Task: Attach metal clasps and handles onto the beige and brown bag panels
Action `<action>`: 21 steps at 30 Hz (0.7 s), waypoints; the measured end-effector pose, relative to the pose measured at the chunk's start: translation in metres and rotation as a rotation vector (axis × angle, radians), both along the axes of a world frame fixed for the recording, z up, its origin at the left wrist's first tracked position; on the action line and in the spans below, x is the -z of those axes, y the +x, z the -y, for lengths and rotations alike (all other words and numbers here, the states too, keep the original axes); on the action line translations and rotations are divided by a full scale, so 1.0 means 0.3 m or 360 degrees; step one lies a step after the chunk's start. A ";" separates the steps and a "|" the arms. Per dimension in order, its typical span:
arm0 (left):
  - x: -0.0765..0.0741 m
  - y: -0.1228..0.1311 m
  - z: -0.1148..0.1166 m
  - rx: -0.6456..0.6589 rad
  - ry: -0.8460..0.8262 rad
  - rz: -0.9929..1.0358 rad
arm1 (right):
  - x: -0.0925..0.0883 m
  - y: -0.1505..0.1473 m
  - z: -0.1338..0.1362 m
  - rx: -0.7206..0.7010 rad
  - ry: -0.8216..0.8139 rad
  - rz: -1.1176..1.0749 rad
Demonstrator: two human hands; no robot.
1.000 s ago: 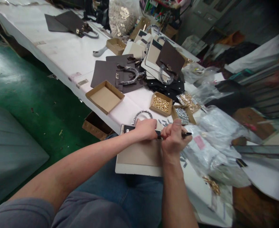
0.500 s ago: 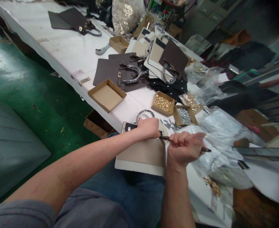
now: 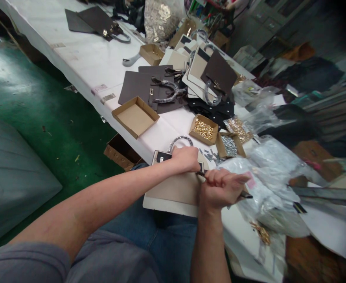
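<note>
A beige handbag panel (image 3: 173, 190) with a pale border lies over my lap against the table edge. A plastic-wrapped handle (image 3: 181, 140) arches from its top, beside a dark strip with a small metal fitting (image 3: 161, 159). My left hand (image 3: 186, 159) is closed over the panel's top edge near the handle; its fingertips are hidden. My right hand (image 3: 224, 186) is a fist around a dark, slim rod-like tool (image 3: 246, 195), whose exact kind I cannot make out. One end of the tool reaches the panel beside my left hand; the other sticks out to the right.
Cardboard trays hold gold pieces (image 3: 204, 129) and silver pieces (image 3: 228, 145), with loose metal tabs (image 3: 207, 154) nearby. An open cardboard tray (image 3: 136, 118) sits at the table edge. Dark brown bag panels (image 3: 134, 88) are piled behind. Clear plastic bags (image 3: 267, 169) crowd the right.
My right hand has moved left and slightly down, closer to my left hand, and the tool tilts more steeply. My left hand stays on the panel. The view has shifted a little.
</note>
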State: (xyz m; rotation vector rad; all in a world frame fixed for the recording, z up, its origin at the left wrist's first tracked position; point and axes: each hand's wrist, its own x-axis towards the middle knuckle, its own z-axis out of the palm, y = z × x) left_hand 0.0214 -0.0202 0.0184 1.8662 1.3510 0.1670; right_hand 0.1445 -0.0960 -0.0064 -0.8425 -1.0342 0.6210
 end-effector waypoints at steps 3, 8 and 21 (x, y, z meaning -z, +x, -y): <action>0.005 -0.002 0.002 0.0010 0.0024 -0.0021 | -0.004 -0.014 -0.001 0.0079 -0.0011 -0.0015; 0.014 -0.007 0.006 0.0024 0.0055 -0.0003 | -0.015 -0.047 0.001 0.0185 -0.0044 0.0016; 0.064 -0.026 -0.013 0.0171 0.0104 0.0091 | -0.010 -0.065 -0.020 0.0342 -0.0169 0.0068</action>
